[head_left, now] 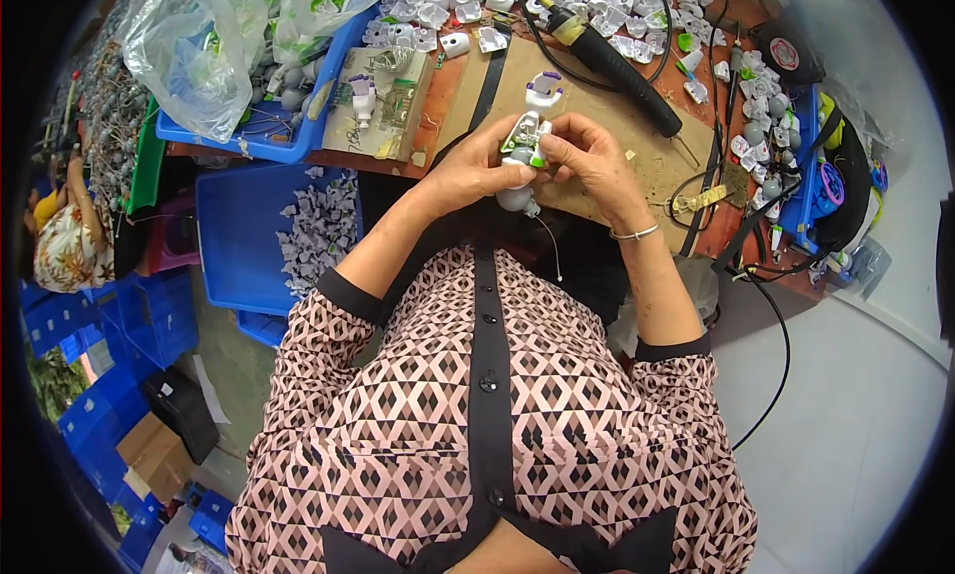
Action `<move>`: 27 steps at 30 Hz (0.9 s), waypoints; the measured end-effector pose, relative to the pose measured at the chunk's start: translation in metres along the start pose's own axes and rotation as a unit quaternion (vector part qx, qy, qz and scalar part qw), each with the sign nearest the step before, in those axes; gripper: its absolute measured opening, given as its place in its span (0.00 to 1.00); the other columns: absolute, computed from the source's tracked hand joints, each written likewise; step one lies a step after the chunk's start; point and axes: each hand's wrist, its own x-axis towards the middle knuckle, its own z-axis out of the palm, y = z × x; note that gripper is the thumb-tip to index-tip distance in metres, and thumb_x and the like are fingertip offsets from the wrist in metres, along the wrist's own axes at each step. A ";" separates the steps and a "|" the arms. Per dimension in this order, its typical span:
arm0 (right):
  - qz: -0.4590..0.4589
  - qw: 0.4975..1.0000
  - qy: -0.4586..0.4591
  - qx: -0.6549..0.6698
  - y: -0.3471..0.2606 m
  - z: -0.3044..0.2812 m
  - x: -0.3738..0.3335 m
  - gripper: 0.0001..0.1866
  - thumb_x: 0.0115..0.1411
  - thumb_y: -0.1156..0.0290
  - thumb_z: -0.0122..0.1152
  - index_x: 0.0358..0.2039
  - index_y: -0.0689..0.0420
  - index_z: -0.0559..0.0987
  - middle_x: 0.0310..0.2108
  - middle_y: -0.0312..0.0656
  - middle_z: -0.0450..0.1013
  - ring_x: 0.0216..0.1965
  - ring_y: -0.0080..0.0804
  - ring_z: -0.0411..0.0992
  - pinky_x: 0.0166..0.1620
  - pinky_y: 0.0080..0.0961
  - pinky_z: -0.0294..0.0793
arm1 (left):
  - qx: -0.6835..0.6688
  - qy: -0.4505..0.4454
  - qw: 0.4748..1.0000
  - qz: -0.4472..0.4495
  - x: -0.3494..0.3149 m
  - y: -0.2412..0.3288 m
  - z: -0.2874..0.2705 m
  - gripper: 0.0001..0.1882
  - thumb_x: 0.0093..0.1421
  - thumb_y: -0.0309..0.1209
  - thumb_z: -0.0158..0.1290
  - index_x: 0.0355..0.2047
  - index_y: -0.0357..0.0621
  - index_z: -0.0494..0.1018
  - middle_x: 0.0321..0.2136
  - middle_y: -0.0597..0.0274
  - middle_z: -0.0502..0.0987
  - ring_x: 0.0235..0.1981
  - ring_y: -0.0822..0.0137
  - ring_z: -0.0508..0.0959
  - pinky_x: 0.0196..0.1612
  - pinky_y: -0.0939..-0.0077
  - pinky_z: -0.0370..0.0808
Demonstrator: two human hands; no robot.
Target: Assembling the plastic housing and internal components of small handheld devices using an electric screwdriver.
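Over the near edge of the bench, both hands are closed on a small white-and-green plastic toy part (524,133), its open hollow side showing. My left hand (473,168) grips it from the left, thumb across its lower end. My right hand (595,164) pinches its right side between thumb and fingers. A grey ball (514,198) hangs just below the left thumb, and a thin pale cord (553,238) dangles from it. Beyond my fingers, a white piece with purple tips (543,92) stands on the brown board (597,116).
A black corded electric screwdriver (627,72) lies at the back right. White plastic shells (637,12) cover the far bench. Blue bins (234,251) with parts stand at left. On the right are grey balls (774,106) and cables (786,345). Another person (75,231) sits far left.
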 end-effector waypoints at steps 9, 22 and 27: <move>-0.016 0.999 0.024 -0.023 0.004 0.002 -0.003 0.11 0.57 0.64 0.60 0.35 0.58 0.74 0.27 0.29 0.71 0.27 0.12 0.67 0.27 0.08 0.64 | 0.163 0.053 0.985 0.032 0.000 -0.008 0.002 0.31 0.53 0.35 0.56 0.55 0.39 0.60 0.41 0.61 0.72 0.40 0.71 0.73 0.43 0.78 0.70; -0.026 0.995 0.058 -0.078 0.007 0.001 -0.003 0.13 0.57 0.62 0.60 0.37 0.58 0.73 0.29 0.31 0.70 0.28 0.13 0.66 0.28 0.10 0.65 | 0.357 0.055 0.927 0.102 0.008 -0.001 0.014 0.33 0.50 0.34 0.53 0.57 0.40 0.57 0.41 0.46 0.73 0.42 0.50 0.75 0.43 0.63 0.70; -0.016 0.995 0.052 0.083 0.005 0.013 -0.006 0.17 0.59 0.64 0.57 0.45 0.60 0.69 0.41 0.35 0.69 0.40 0.20 0.67 0.44 0.19 0.66 | 0.366 0.070 0.921 0.116 0.012 -0.005 0.019 0.38 0.51 0.31 0.51 0.61 0.40 0.48 0.46 0.41 0.71 0.45 0.45 0.72 0.46 0.60 0.68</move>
